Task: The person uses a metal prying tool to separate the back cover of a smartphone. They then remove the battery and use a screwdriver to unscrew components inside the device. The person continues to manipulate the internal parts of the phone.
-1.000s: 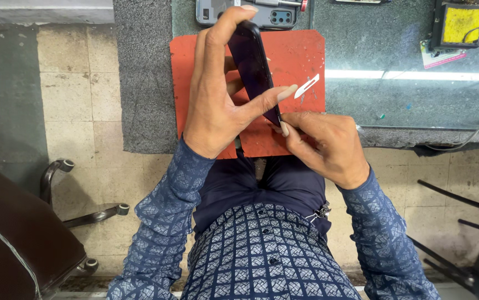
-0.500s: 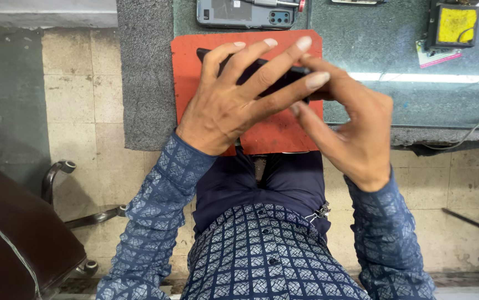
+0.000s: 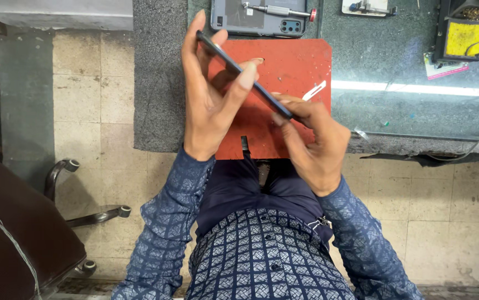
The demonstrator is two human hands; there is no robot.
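Your left hand [image 3: 209, 105] grips the dark phone [image 3: 245, 75] edge-on above the red mat [image 3: 300, 61] at the surface's near edge; its long axis slants down to your right hand [image 3: 311, 139], fingers pinching its lower end.

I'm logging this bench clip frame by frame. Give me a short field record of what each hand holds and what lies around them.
left hand: grips upper end of the slim dark smartphone, held edge-on, tilted
right hand: grips the phone's lower end
under hands: red rectangular work mat
on mat: small white pry tool
behind mat: grey phone body with a metal screwdriver lying on it
far right: yellow sponge in black holder
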